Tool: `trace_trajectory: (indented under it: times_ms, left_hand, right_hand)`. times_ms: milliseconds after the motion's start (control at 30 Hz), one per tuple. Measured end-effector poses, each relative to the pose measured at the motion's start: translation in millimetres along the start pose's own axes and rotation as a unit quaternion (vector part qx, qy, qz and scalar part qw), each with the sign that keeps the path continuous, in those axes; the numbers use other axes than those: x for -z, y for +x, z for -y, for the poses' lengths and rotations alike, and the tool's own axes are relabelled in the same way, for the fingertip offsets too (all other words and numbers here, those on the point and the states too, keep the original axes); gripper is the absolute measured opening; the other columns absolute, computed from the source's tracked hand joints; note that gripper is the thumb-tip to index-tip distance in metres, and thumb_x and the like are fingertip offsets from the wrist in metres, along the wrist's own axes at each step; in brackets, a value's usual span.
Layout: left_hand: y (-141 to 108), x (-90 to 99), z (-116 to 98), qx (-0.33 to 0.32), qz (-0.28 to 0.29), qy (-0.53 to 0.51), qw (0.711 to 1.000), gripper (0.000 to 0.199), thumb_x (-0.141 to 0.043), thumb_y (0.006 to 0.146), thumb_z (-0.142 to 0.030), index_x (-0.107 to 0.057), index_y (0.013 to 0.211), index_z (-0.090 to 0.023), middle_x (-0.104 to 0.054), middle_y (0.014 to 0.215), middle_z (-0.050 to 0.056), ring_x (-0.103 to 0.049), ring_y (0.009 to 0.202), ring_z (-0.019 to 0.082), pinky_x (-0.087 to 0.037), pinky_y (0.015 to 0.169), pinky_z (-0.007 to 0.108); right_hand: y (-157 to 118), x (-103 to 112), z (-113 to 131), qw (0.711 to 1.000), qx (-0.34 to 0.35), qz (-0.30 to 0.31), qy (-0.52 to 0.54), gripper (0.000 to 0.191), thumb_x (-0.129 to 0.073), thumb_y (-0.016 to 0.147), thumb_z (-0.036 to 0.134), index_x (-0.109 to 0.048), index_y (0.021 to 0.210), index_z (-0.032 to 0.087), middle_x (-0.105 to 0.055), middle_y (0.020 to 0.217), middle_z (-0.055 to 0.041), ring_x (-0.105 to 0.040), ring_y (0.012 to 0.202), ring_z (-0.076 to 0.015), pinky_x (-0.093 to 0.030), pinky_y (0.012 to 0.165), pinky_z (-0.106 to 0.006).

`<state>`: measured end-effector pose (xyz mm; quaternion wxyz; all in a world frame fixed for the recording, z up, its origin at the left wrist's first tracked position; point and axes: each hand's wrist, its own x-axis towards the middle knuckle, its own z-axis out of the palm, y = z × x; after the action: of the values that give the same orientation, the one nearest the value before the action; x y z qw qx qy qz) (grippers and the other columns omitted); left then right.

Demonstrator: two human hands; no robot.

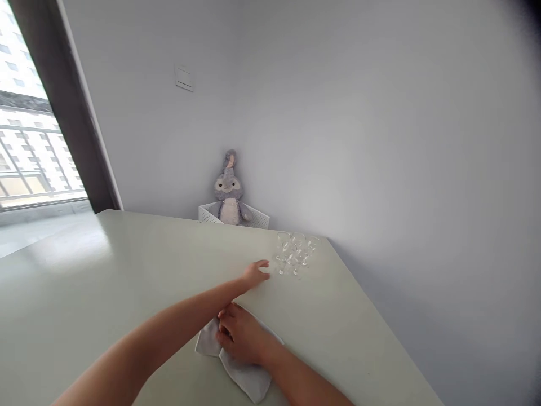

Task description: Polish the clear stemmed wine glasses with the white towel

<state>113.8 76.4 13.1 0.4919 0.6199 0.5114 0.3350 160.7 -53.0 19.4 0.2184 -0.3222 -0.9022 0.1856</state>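
Note:
Several clear stemmed glasses (pixel 291 252) stand close together near the far right corner of the pale table (pixel 169 248). My left hand (pixel 256 273) is stretched out just left of them, thumb and fingers apart, with a small gap to the nearest glass and nothing in it. Closer to me, a light grey cloth (pixel 249 380) lies loosely folded on the table. My right hand (pixel 240 334) rests on the cloth with its fingers curled; whether it pinches the fabric is hidden. My left forearm passes just beyond my right hand.
A grey plush toy (pixel 229 194) sits in a white perforated basket (pixel 260 219) behind the table's far edge. Grey walls meet behind it, with a switch plate (pixel 183 78) on the left wall. A window with a railing is at the far left.

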Motion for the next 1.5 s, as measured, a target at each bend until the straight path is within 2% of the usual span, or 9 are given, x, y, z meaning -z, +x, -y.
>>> trace_trajectory:
  times_ms: [200, 400, 533, 867, 967, 1067, 1167, 1300, 1500]
  left_hand:
    - [44, -49.0, -10, 0.018, 0.066, -0.039, 0.997, 0.062, -0.068, 0.059, -0.029, -0.05, 0.117, -0.02, -0.058, 0.108, 0.009, -0.053, 0.055, 0.007, -0.037, 0.042, 0.017]
    - [43, -41.9, -3, 0.011, 0.072, -0.059, 0.996, 0.024, -0.062, 0.066, -0.027, -0.061, 0.086, -0.013, -0.059, 0.072, 0.003, -0.051, 0.053, 0.007, -0.04, 0.046, 0.019]
    - [30, 8.6, 15, 0.023, 0.018, -0.068, 0.997, 0.022, -0.062, 0.066, -0.026, -0.061, 0.084, -0.014, -0.057, 0.067, 0.001, -0.05, 0.051, 0.007, -0.042, 0.048, 0.02]
    - [-6, 216.0, 62, 0.093, -0.239, -0.059, 0.965, 0.014, -0.058, 0.075, -0.021, -0.056, 0.087, -0.014, -0.058, 0.079, 0.001, -0.046, 0.05, 0.004, -0.038, 0.046, 0.017]
    - [-12, 253.4, 66, 0.108, -0.302, -0.058, 0.946, 0.017, -0.052, 0.082, -0.026, -0.055, 0.093, -0.012, -0.057, 0.083, 0.002, -0.05, 0.058, 0.006, -0.044, 0.052, 0.02]
    - [-22, 268.6, 68, 0.117, -0.362, -0.054, 0.923, 0.017, -0.052, 0.082, -0.025, -0.054, 0.093, -0.012, -0.056, 0.084, 0.003, -0.053, 0.066, 0.009, -0.046, 0.059, 0.025]
    - [-37, 258.7, 70, 0.115, -0.441, -0.036, 0.889, 0.02, -0.052, 0.077, -0.015, -0.051, 0.097, -0.015, -0.054, 0.089, 0.005, -0.053, 0.072, 0.012, -0.044, 0.064, 0.027]
    - [-45, 206.8, 69, 0.087, -0.473, -0.002, 0.877, 0.032, -0.039, 0.077, -0.011, -0.042, 0.108, -0.019, -0.049, 0.096, 0.006, -0.05, 0.083, 0.014, -0.04, 0.069, 0.028]
    - [2, 89.8, 37, 0.025, -0.216, 0.009, 0.976, 0.027, -0.055, 0.067, -0.014, -0.056, 0.093, -0.021, -0.058, 0.083, 0.0, -0.05, 0.062, 0.009, -0.039, 0.056, 0.02]
  right_hand:
    - [-7, -1, -4, 1.0, -0.003, -0.018, 0.014, 0.008, -0.049, 0.077, 0.017, -0.053, 0.073, 0.022, -0.056, 0.081, -0.0019, -0.05, 0.088, -0.0182, -0.042, 0.08, -0.031]
    - [-6, -1, -3, 0.999, -0.001, -0.025, 0.042, 0.009, -0.048, 0.077, 0.015, -0.053, 0.076, 0.022, -0.057, 0.09, -0.0031, -0.05, 0.094, -0.0193, -0.042, 0.085, -0.035]
    - [-6, -1, -1, 0.996, -0.006, -0.022, 0.082, 0.009, -0.048, 0.078, 0.014, -0.054, 0.076, 0.02, -0.054, 0.101, -0.0062, -0.043, 0.113, -0.0202, -0.036, 0.096, -0.036]
    - [-6, 4, 1, 0.993, -0.04, 0.012, 0.107, 0.009, -0.046, 0.082, 0.018, -0.053, 0.077, 0.019, -0.052, 0.103, -0.006, -0.039, 0.119, -0.0183, -0.033, 0.098, -0.032]
    - [-6, 2, -1, 0.993, -0.04, 0.012, 0.112, 0.01, -0.045, 0.082, 0.018, -0.052, 0.076, 0.02, -0.053, 0.103, -0.0056, -0.039, 0.119, -0.018, -0.034, 0.098, -0.032]
    - [-6, 1, -2, 0.992, -0.042, 0.011, 0.116, 0.01, -0.045, 0.082, 0.019, -0.052, 0.076, 0.02, -0.052, 0.105, -0.0056, -0.039, 0.119, -0.0179, -0.034, 0.098, -0.032]
    - [-7, 0, -4, 0.992, -0.038, 0.007, 0.118, 0.009, -0.046, 0.082, 0.018, -0.053, 0.076, 0.02, -0.053, 0.105, -0.0059, -0.039, 0.119, -0.0185, -0.033, 0.098, -0.032]
    - [-5, -1, -5, 0.993, -0.026, 0.0, 0.113, 0.006, -0.05, 0.079, 0.016, -0.054, 0.076, 0.019, -0.053, 0.102, -0.0055, -0.04, 0.117, -0.0182, -0.032, 0.098, -0.032]
    - [-4, -1, -4, 0.994, -0.023, -0.014, 0.105, 0.006, -0.052, 0.078, 0.014, -0.055, 0.076, 0.019, -0.054, 0.099, -0.0048, -0.041, 0.115, -0.0173, -0.033, 0.096, -0.03]
